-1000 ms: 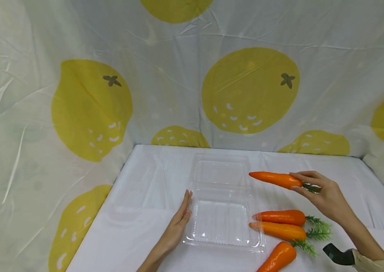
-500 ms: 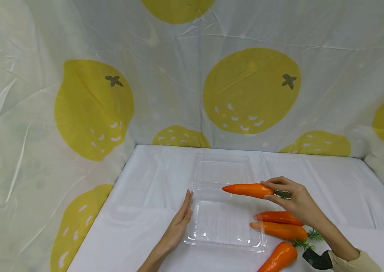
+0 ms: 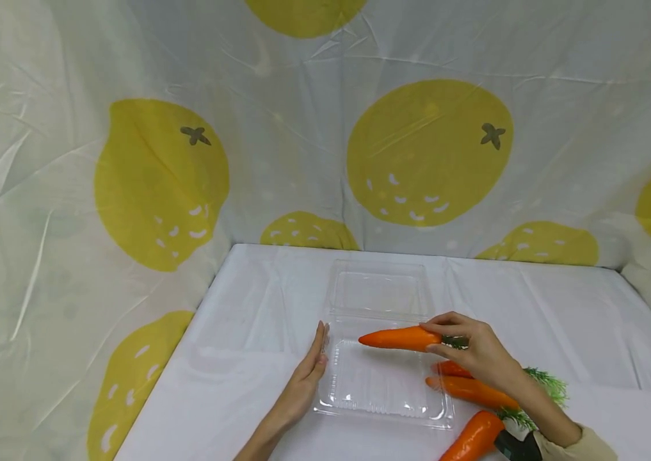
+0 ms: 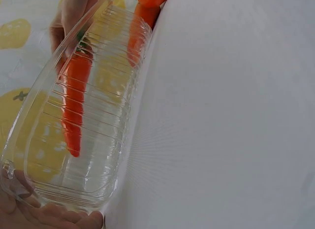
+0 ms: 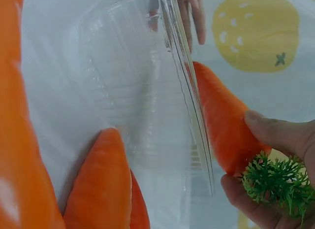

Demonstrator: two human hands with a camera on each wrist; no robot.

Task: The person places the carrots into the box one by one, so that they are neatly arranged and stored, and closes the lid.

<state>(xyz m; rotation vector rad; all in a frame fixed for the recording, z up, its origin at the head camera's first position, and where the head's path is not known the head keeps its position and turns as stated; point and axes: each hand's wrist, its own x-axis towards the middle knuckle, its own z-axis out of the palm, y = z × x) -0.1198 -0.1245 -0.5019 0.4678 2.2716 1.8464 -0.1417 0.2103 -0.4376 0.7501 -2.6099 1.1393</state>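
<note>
An orange carrot [image 3: 397,339] with a green leafy top is held level by its thick end in my right hand [image 3: 472,346], between fingers and thumb. It hangs over the base of a clear plastic clamshell container [image 3: 383,419], whose lid lies folded back behind it. Against the container's left side rests my left hand [image 3: 304,378], its fingers fairly straight along the wall. The left wrist view shows the carrot [image 4: 75,106] through the transparent wall, with the left fingers [image 4: 54,214] at the near end. In the right wrist view, green leaves [image 5: 278,184] stick out by the right palm.
Right of the container lie two more carrots [image 3: 472,390], their tips overlapping its rim in the head view and partly hidden by the right arm. Another carrot [image 3: 474,436] lies nearer the front edge. A lemon-print curtain [image 3: 290,153] hangs behind the white-covered table [image 3: 267,301].
My right hand has carried the carrot leftward and lower, from right of the container to over its base. My left hand stays at the container's side.
</note>
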